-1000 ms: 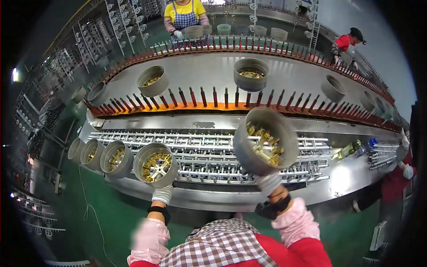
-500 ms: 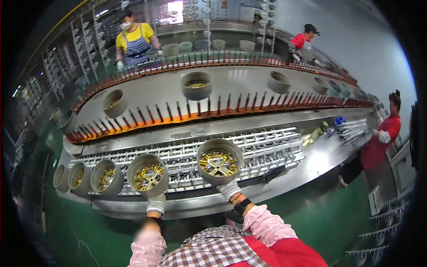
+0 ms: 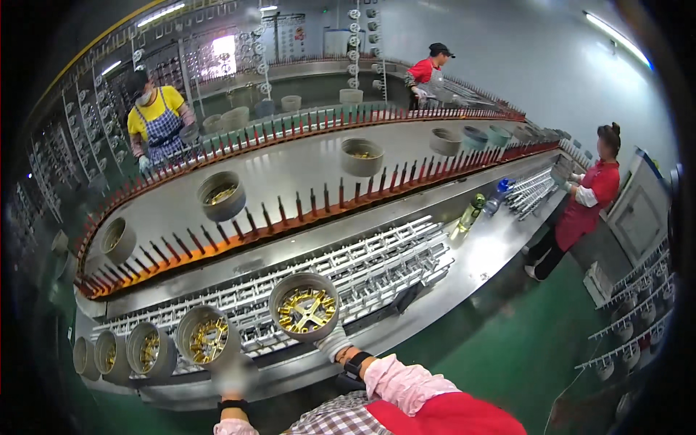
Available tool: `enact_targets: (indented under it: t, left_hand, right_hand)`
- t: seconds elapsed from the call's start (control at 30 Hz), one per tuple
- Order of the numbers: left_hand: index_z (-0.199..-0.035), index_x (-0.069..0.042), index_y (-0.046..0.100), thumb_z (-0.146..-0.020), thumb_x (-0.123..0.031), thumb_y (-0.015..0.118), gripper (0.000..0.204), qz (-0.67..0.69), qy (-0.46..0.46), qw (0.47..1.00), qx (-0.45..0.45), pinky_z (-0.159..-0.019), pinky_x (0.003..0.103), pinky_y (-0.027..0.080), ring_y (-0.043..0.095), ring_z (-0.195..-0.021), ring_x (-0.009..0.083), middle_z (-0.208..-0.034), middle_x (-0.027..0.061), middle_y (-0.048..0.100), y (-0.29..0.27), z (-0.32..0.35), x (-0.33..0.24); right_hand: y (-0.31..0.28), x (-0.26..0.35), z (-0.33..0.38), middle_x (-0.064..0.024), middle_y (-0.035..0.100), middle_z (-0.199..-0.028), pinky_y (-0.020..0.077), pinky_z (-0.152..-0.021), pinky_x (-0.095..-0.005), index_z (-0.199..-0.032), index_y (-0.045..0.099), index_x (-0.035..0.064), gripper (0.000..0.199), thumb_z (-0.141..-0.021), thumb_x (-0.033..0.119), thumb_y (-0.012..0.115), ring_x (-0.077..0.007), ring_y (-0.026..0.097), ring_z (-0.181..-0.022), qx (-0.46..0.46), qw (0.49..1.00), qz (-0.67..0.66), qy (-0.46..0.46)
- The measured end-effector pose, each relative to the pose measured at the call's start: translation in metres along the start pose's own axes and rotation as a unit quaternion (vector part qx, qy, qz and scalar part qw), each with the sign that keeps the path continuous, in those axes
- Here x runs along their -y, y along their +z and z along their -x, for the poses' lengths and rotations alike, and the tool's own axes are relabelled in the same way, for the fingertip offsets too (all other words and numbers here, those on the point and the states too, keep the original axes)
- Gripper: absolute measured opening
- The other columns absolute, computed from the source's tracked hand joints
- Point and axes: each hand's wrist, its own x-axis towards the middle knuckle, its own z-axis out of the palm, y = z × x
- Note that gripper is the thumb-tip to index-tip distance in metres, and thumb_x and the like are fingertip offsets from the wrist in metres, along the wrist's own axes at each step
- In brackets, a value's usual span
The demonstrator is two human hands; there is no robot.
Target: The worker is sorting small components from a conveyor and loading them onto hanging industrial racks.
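Note:
A round grey tub [image 3: 304, 335] holding gold-coloured metal pieces around a cross-shaped divider stands on silver racks. My right hand [image 3: 334, 344], in a white glove, grips its near side; the fingertips are hidden by the tub. To its left is a second grey tub [image 3: 190, 357], also with gold pieces. At its near right side is my left hand [image 3: 235, 374], gloved and blurred, so its fingers do not show clearly. Farther left, several more grey tubs [image 3: 151, 351] stand in a row. Under them lie long silver racks [image 3: 370, 268] with short prongs.
Behind the racks runs an orange conveyor edge [image 3: 290, 220] with upright reddish pins. Grey tubs [image 3: 221, 197] stand on the metal surface beyond. A green bottle [image 3: 473, 210] and a blue bottle [image 3: 499, 194] stand to the right. Co-workers [image 3: 161, 119] are at the far left, far side and right [image 3: 591, 190].
The view has turned, so the tubs and racks appear farther left and lower. My right hand stays at the same tub. My left hand remains near the second tub, now blurred.

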Motion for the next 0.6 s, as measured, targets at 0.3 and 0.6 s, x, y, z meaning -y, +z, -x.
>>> enact_targets:
  t: [0.3, 0.6]
  left_hand:
    - [-0.083, -0.006, 0.061, -0.076, -0.012, 0.045, 0.019, -0.105, 0.013, 0.994, -0.031, -0.070, 0.039, 0.046, 0.060, -0.077, 0.0274, -0.079, 0.0130, 0.062, 0.004, -0.006, -0.006]
    - [-0.100, -0.007, 0.057, -0.082, -0.015, 0.041, 0.026, 0.016, -0.101, 0.994, 0.041, -0.074, 0.042, 0.044, 0.058, -0.087, 0.0308, -0.092, 0.0155, 0.061, -0.022, -0.013, -0.032]
  right_hand:
    - [-0.043, 0.018, 0.020, -0.0113, 0.052, -0.113, 0.0362, -0.091, -0.0326, -0.111, 0.050, 0.0074, 0.036, -0.078, 0.016, 0.042, -0.0225, 0.048, -0.105, 0.011, 0.988, 0.107, -0.109]
    - [-0.133, -0.009, 0.032, -0.0159, 0.057, -0.100, 0.0432, -0.077, -0.0306, -0.110, 0.050, 0.0026, 0.033, -0.081, 0.017, 0.052, -0.0228, 0.054, -0.088, 0.290, 0.906, -0.309, -0.011]
